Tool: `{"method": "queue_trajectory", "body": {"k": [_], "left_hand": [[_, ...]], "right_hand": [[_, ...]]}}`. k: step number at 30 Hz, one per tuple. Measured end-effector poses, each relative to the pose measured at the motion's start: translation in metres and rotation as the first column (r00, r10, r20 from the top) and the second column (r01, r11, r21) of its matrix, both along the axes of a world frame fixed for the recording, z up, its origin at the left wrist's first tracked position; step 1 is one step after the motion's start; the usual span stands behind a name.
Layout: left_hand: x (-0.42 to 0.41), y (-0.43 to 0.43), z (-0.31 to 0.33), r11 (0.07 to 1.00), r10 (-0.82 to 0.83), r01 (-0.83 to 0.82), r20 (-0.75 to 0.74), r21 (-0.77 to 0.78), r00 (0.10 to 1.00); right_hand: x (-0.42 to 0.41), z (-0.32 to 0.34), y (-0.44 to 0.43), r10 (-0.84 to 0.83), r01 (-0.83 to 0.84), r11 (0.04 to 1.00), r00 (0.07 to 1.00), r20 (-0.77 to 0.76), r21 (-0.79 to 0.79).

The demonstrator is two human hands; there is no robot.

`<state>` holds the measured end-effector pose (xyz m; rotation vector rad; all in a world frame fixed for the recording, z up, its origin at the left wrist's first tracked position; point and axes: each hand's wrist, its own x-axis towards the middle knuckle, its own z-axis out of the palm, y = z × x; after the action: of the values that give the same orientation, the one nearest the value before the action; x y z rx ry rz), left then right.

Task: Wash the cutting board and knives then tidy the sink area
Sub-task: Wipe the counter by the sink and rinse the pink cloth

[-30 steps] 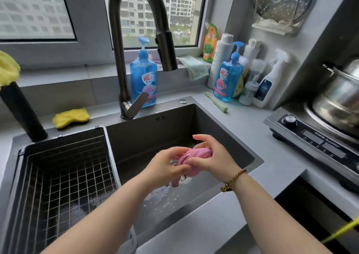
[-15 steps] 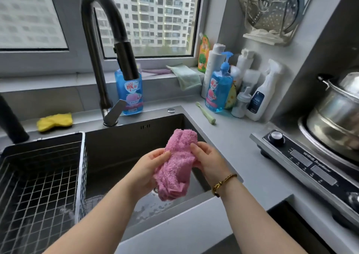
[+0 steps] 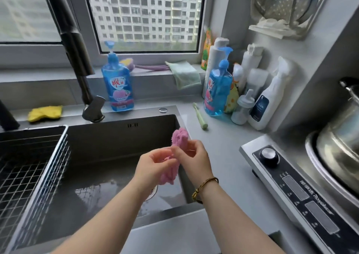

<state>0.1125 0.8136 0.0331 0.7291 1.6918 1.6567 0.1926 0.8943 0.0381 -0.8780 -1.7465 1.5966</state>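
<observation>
A pink towel (image 3: 179,137) is seen at the centre of the frame, against a dark grey sink (image 3: 116,137). A gold-brown braided bracelet (image 3: 206,182) is shown right of centre. A yellow sponge (image 3: 45,113) is seen at the left, and a silver basket (image 3: 58,162) with a square grid pattern at the lower left. Blue is worn by a soap bottle (image 3: 118,86) at upper centre and a second bottle (image 3: 217,94) further right. A pale green cloth (image 3: 184,74) and toothbrush (image 3: 200,115) are shown between them. A black cooker panel (image 3: 303,193) is marked in white.
</observation>
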Motion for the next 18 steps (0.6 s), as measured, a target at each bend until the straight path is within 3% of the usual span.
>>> {"method": "queue_trajectory", "body": {"k": [3,7,10,13,16,18], "left_hand": [[-0.004,0.009,-0.002,0.999,0.019,-0.02,0.012,0.034,1.0],[-0.016,0.025,-0.007,0.999,0.033,-0.037,0.11,0.039,0.993],[-0.015,0.041,-0.01,0.998,-0.034,0.038,0.073,-0.056,0.997],[-0.01,0.056,-0.017,0.995,-0.007,0.013,0.056,-0.104,0.998],[-0.01,0.07,-0.023,0.994,0.015,0.0,0.137,-0.11,0.991],[-0.011,0.081,-0.025,0.995,-0.007,0.036,0.289,-0.095,0.957]], "right_hand": [[-0.005,0.001,0.012,-0.057,0.057,0.998,0.998,0.0,0.026],[-0.006,-0.005,0.028,0.016,-0.018,0.998,0.999,-0.039,-0.057],[-0.006,-0.013,0.038,0.011,-0.015,0.992,0.999,-0.034,-0.126],[-0.006,-0.018,0.043,0.003,-0.006,0.989,1.0,-0.021,-0.145],[-0.005,-0.021,0.053,-0.028,0.032,0.988,0.999,0.026,-0.152],[-0.002,-0.017,0.065,-0.094,0.102,0.981,0.994,0.055,-0.166]]}}
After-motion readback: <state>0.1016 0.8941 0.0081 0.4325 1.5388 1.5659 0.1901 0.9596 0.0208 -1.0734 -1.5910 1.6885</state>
